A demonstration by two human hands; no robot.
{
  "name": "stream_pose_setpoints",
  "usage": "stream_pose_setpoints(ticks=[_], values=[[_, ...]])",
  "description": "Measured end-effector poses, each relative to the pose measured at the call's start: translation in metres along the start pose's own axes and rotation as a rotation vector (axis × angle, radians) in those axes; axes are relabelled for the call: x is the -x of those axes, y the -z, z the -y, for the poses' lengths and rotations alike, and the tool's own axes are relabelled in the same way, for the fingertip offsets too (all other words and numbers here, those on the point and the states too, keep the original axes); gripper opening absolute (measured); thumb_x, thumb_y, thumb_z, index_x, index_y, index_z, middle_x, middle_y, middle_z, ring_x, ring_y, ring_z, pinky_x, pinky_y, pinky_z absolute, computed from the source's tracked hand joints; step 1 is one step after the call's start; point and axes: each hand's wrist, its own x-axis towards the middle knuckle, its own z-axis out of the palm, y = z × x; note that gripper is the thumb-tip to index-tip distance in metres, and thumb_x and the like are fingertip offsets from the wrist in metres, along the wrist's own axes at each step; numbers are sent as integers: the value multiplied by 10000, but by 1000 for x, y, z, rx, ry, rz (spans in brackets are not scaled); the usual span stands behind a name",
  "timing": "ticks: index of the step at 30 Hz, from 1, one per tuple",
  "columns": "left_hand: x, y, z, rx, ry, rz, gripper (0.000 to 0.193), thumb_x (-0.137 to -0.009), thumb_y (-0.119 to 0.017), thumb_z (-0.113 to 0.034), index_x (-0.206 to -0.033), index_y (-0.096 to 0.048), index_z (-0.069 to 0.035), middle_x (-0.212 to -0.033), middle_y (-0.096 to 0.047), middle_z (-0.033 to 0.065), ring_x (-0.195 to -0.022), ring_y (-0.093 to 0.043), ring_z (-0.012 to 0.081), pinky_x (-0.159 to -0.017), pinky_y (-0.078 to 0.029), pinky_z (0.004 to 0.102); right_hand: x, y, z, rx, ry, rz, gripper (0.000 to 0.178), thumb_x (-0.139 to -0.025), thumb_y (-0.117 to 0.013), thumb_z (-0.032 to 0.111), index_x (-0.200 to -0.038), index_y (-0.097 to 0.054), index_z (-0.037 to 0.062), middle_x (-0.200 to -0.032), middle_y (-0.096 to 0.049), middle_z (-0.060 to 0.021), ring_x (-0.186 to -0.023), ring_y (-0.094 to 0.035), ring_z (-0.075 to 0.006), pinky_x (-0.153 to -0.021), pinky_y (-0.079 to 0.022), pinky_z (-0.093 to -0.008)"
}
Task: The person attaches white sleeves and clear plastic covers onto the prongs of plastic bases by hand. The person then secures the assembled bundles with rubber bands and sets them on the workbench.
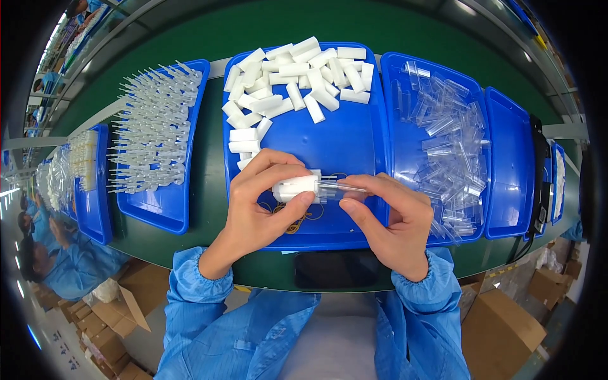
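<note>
Head view. Left hand (263, 202) grips a white block (296, 188) between thumb and fingers, over the near part of the middle tray (354, 142). Right hand (389, 218) pinches a clear tube (342, 187) by its right end, thumb below and forefinger above. Both hands are closed on their pieces; neither is free.

Relation: block and tube lie end to end between the hands. The tube's long axis runs left to right, its left end at or inside the block's right face; whether it is seated I cannot tell. The left hand is nearer the block, the right nearer the tube.

Appearance: the block is short, white, opaque, seemingly several pieces held together. The tube is thin, transparent and hard to trace against the blue.

Surroundings: loose white blocks fill the far part of the middle tray; rubber bands (297, 218) lie under the hands. The left tray (166, 209) holds rows of clear tipped pieces, the right tray (405, 114) a heap of clear tubes. A dark phone (335, 269) lies near the table edge.
</note>
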Motion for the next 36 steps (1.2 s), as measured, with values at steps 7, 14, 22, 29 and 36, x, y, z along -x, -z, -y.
stream_pose_setpoints(ticks=[7, 14, 22, 29, 36], values=[[0, -2, -1, -20, -11, -10, 261, -776, -801, -43, -1022, -723, -2, -1035, -657, 110, -926, -667, 222, -769, -533, 314, 2, -3, -1, 30, -19, -43, 268, -796, -796, 1, -1055, -730, -12, -843, -725, -134, -737, -706, -193, -650, -537, -281], [1, -2, 1, -8, -32, 2, 261, -774, -810, -43, -1016, -722, -2, -1029, -665, 108, -922, -668, 232, -776, -535, 324, 3, -4, -6, 26, -13, -70, 282, -799, -799, 10, -1070, -726, -12, -880, -739, -141, -744, -707, -183, -663, -544, -277], [1, -1, 0, 52, -26, 39, 269, -777, -804, -45, -1026, -718, 9, -1044, -666, 124, -927, -668, 236, -787, -533, 329, 3, -3, -11, -79, -80, -67, 267, -808, -796, 12, -1066, -732, -14, -892, -743, -141, -748, -701, -162, -674, -543, -262], [0, 1, -3, 10, -49, 66, 259, -786, -763, -17, -1039, -716, 18, -1059, -668, 130, -931, -674, 240, -787, -535, 330, 3, -2, -7, -96, -61, -43, 252, -807, -793, 8, -1052, -736, -5, -828, -728, -118, -730, -690, -150, -656, -532, -259], [0, 1, -4, -46, -75, 57, 254, -790, -764, -10, -1037, -712, 21, -1046, -682, 133, -914, -682, 254, -790, -539, 334, 3, -3, -11, -42, -57, -45, 261, -803, -795, 7, -1056, -734, 1, -826, -724, -120, -723, -688, -149, -646, -528, -259]])
